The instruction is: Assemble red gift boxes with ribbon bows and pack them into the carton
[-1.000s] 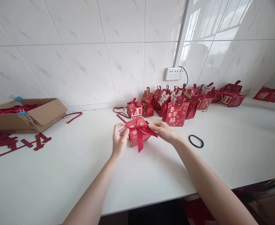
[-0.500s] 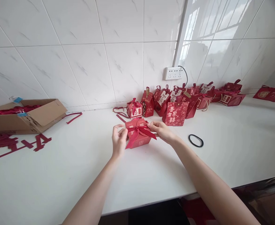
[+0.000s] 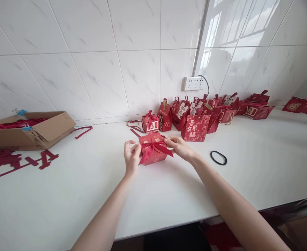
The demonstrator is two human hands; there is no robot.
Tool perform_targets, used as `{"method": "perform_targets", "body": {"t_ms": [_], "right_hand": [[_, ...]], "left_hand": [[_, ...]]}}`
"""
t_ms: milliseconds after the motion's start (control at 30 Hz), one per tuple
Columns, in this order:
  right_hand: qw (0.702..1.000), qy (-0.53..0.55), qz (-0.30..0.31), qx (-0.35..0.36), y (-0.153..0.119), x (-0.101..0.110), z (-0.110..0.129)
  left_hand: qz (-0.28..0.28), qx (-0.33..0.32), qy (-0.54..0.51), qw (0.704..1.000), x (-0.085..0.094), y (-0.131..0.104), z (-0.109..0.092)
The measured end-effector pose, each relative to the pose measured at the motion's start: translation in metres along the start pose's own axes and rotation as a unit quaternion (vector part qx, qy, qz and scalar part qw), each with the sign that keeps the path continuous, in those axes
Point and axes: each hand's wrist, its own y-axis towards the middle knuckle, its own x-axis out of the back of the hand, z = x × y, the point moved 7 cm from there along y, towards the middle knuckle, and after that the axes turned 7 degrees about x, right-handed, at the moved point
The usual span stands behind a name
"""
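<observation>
A red gift box [image 3: 156, 158] with pale lettering rests on the white table, between my two hands. Across its top lies a red ribbon bow [image 3: 152, 144], its two tails hanging over the front. At the box's left side my left hand [image 3: 132, 155] is closed, thumb and fingers pinching the edge by the ribbon. My right hand [image 3: 178, 146] pinches the ribbon's right side at the upper right edge of the box, with some fingers hidden behind it.
Several red gift boxes [image 3: 196, 128] stand along the tiled wall. A black ring [image 3: 218, 158] lies right of my hands. At the left are a cardboard box [image 3: 49, 130] of red ribbon and loose ribbon pieces [image 3: 5, 158]. A power strip [image 3: 193, 83] is on the wall.
Both hands and the held box have shifted very slightly to the left in the picture. The grip of each hand looks the same.
</observation>
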Motion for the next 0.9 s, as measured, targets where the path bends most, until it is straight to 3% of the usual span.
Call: {"method": "perform_targets", "body": {"t_ms": [133, 467, 633, 700, 900], "right_hand": [[1.000, 0.005, 0.021, 0.014, -0.003, -0.005, 0.007], [0.999, -0.012, 0.008, 0.038, -0.006, -0.006, 0.015], [0.999, 0.009, 0.031, 0.037, -0.006, -0.011, 0.015], [0.999, 0.012, 0.039, 0.037, -0.006, -0.012, 0.015], [0.999, 0.010, 0.037, 0.028, -0.007, -0.012, 0.015]], "left_hand": [[0.002, -0.009, 0.056, 0.998, -0.001, -0.003, -0.006], [0.046, -0.004, 0.155, 0.987, -0.008, -0.005, -0.008], [-0.037, -0.007, 0.271, 0.962, -0.002, -0.003, -0.005], [-0.039, -0.001, 0.268, 0.962, -0.002, -0.002, -0.002], [0.044, 0.022, 0.173, 0.984, -0.014, -0.002, 0.006]]}}
